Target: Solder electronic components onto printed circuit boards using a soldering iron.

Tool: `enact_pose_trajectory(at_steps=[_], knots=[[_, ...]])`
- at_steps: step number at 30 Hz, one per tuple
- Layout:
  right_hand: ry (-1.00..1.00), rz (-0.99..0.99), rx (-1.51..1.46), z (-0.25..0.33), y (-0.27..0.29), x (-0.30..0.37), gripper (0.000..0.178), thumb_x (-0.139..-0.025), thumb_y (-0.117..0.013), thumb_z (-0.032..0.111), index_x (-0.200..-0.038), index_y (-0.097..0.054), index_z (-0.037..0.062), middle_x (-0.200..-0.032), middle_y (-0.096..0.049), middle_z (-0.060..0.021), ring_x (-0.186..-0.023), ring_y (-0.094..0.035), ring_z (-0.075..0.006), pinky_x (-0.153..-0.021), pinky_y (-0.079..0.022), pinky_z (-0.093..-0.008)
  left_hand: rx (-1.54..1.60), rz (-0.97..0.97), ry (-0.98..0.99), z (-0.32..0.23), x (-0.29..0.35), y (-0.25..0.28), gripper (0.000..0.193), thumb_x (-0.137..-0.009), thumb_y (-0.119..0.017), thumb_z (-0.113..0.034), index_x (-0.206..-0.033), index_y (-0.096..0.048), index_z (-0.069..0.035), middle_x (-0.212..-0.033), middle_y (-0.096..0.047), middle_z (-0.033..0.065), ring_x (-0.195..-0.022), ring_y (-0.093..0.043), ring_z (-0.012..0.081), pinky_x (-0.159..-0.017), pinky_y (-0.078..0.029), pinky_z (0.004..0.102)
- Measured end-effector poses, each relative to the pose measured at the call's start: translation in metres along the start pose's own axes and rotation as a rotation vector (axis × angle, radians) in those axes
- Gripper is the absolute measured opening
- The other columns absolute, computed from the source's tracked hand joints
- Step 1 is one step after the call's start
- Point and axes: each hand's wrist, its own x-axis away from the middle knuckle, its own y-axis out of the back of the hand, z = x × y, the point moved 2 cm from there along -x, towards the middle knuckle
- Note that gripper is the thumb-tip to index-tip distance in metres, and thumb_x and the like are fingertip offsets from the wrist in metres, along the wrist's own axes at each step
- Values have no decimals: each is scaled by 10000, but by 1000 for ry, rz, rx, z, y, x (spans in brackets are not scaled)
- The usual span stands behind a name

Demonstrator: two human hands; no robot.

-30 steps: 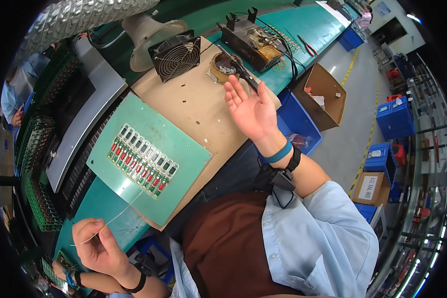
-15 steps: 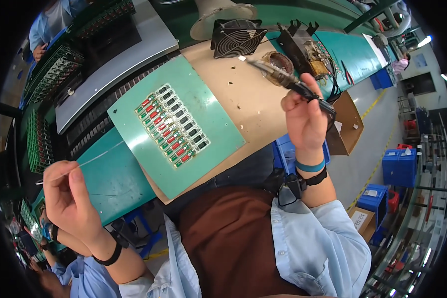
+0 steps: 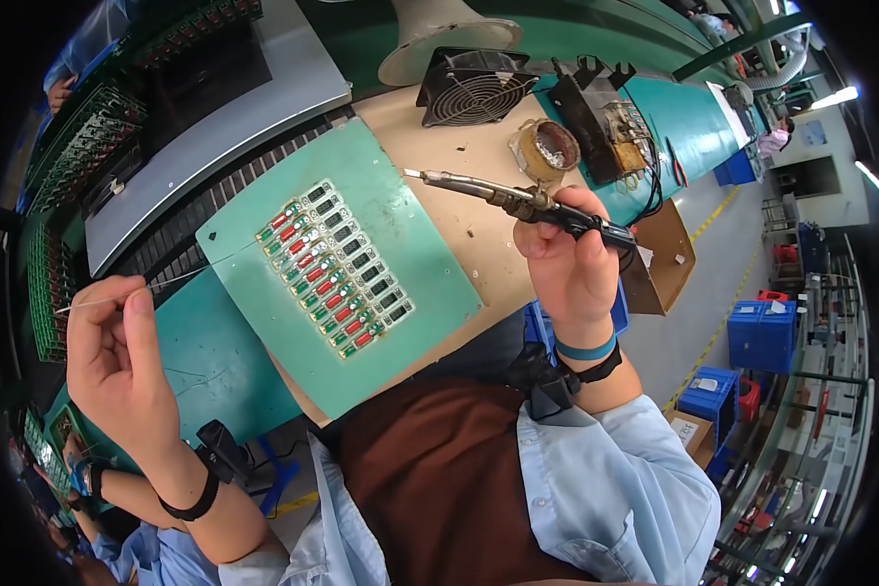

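My left hand [image 3: 122, 366] is closed in a pinch on a thin strand of solder wire [image 3: 181, 277], whose free end reaches over the left edge of a green plate [image 3: 435, 249]. Set into the plate is a block of small circuit boards [image 3: 334, 278] with red and black parts. In my right hand [image 3: 578, 269], fingers wrapped round its black handle, is a soldering iron [image 3: 503, 195]. It points left, its bright tip above the plate's upper right edge and apart from the boards. Between the two hands lies the plate, resting on a brown board [image 3: 503, 249].
Beyond the plate stand a black fan [image 3: 479, 88], a round tin [image 3: 545, 148] and a dark device with wires [image 3: 596, 122]. A conveyor with a grey panel [image 3: 234, 127] runs at the left. A cardboard box [image 3: 664, 259] is at the right. Another person's hand [image 3: 73, 454] shows lower left.
The soldering iron has swung left and down from near the fan and tin to the plate's edge. My left hand has shifted slightly up and left with the wire. The view has shifted a little.
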Motion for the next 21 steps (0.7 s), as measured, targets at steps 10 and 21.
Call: enact_pose_trajectory(at_steps=[10,21], knots=[[434,-528,834,18,75,46,499,-1057,-687,285,-1432,-582,-28,-1158,-723,-170,-913,-677,-225,-835,-541,-364,-104,-31,-46,29,-8,7,100,-1048,-653,-22,-1113,-709,30,-1115,-693,29,-831,-558,17,-615,-342,171],[280,-541,617,32,72,58,513,-1090,-620,336,-1468,-547,-2,-1201,-720,-173,-948,-671,-225,-840,-534,-370,-131,-68,109,45,1,4,141,-1056,-659,-68,-1147,-729,14,-1130,-715,0,-695,-435,6,-566,-268,194]])
